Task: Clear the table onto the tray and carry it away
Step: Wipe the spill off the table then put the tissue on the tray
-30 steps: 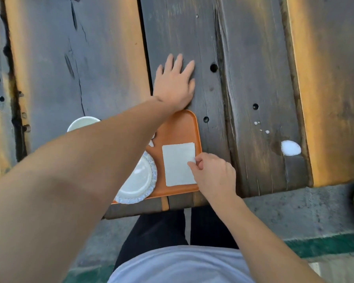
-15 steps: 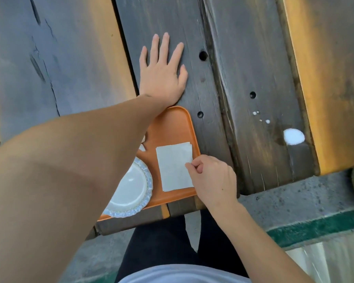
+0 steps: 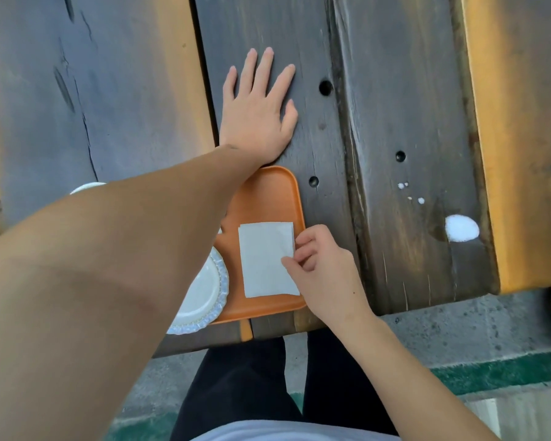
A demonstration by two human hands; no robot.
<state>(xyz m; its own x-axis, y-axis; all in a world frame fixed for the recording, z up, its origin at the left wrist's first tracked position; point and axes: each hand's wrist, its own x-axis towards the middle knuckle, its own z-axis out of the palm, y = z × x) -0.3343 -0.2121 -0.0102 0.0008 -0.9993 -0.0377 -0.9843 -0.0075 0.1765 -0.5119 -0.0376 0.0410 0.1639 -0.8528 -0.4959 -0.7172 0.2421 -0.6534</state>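
Note:
An orange tray (image 3: 268, 198) lies at the near edge of the dark wooden table (image 3: 395, 106). On it sit a white plate with a scalloped blue rim (image 3: 204, 291) and a white paper napkin (image 3: 263, 259). My left hand (image 3: 258, 109) lies flat on the wood just beyond the tray, fingers spread, and its forearm hides the tray's left part. My right hand (image 3: 322, 272) pinches the napkin's right edge between thumb and fingers. A white cup rim (image 3: 88, 187) peeks out behind my left forearm.
A white spill (image 3: 461, 228) with small droplets (image 3: 411, 192) lies on the table to the right. Round holes (image 3: 325, 88) dot the planks. A yellow-lit plank (image 3: 522, 138) forms the right side. Below the edge are my dark trousers and a concrete floor with a green stripe (image 3: 490, 374).
The view shifted slightly. My right hand's fingers have loosened a little at the napkin's right edge, and the napkin's top right corner has shifted. My left hand stays flat on the wood.

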